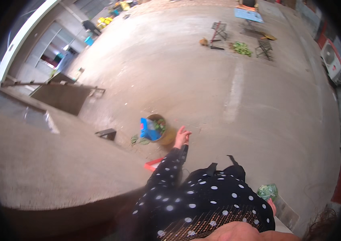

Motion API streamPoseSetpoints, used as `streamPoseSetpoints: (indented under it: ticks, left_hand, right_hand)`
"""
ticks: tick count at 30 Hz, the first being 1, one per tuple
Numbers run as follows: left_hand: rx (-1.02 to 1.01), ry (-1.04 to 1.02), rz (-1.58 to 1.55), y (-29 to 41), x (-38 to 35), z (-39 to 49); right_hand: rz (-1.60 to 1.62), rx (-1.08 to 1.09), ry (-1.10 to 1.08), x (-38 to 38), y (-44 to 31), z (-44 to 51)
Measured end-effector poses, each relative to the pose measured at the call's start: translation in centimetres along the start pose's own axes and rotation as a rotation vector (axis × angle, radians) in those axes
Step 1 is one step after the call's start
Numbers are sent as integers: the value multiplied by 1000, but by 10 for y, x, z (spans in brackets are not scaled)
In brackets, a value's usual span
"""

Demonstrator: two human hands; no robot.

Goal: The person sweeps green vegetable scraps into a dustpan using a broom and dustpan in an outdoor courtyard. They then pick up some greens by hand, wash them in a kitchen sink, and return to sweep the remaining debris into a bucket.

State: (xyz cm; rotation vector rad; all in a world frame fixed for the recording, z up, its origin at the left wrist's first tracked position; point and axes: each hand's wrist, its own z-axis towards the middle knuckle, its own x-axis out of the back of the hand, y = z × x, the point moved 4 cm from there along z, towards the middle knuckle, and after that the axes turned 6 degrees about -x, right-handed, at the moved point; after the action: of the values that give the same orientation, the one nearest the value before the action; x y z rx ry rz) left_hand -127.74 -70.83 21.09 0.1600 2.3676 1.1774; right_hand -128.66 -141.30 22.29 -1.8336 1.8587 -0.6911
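My left hand is stretched forward with its fingers apart and nothing in it. Just left of it stands a yellowish bucket with leafy scraps inside and a blue plastic bag over its rim. At the lower right, my right hand is partly hidden by my polka-dot top. Its fingers meet a clear plastic bag of greens, which it appears to hold at my side.
A concrete ledge runs along the left. Loose leaves and a red-edged object lie near the bucket. Farther off are folding stools, piled greens and a blue-topped table. A person bends at the far left.
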Motion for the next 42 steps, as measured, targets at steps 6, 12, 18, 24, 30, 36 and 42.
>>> streamPoseSetpoints:
  ticks: [6,12,18,24,30,36,42]
  left_hand:
    - [37,-238,158,0,-93,58]
    - [44,-121,227,-28,-93,94]
    - [-49,133,-39,-10,-124,41]
    - [39,368,-224,-3,-121,47]
    - [69,343,-278,-19,-146,99]
    - [95,396,-145,-37,-180,158]
    - [-65,369,-103,-58,-230,231]
  right_hand:
    - [-90,28,-65,1,-97,69]
    - [-145,148,-75,11,-220,171]
    - [87,24,-221,1,-317,258]
    - [74,-2,-366,-59,-358,311]
    - [135,-65,-364,-73,-351,323]
    - [289,-79,-74,-40,-370,357]
    - [309,-74,-102,-25,-410,429]
